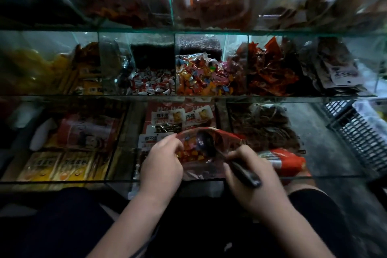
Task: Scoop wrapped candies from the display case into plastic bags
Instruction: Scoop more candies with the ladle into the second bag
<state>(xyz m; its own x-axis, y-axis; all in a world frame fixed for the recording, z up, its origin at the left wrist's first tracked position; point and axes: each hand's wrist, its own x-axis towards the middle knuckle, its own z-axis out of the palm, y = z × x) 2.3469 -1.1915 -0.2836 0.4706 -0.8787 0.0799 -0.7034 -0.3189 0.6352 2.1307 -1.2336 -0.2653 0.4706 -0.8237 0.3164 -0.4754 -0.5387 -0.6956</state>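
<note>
The left hand (pixel 161 161) curls fingers and thumb round the crinkled rim of a thin see-through plastic bag (pixel 194 166), holding its mouth wide. The right hand (pixel 249 176) is closed around the smooth handle of a black plastic scoop (pixel 209 146). The handle end sticks out over the back of the hand, and the rounded bowl sits inside the bag mouth. A small heap of shiny orange, red and yellow wrapped candies (pixel 190 154) lies in the bag, just beside the scoop bowl. The bag hangs at the front of the bottom tier of a glass display case (pixel 188 97), over flat packets with white labels (pixel 178 115). A glossy red tube-shaped pack (pixel 289 160) lies just right of the right hand, and flat yellow packets (pixel 52 165) lie well to the left. On the middle tier, the centre compartment holds a pile of multicoloured foil candies (pixel 201 77). White-and-red twist candies (pixel 150 86) fill the compartment to its left, crumpled red foil packets (pixel 270 73) the one to its right. The top tier is blurred. A black plastic lattice crate (pixel 360 134) stands at the far right.
</note>
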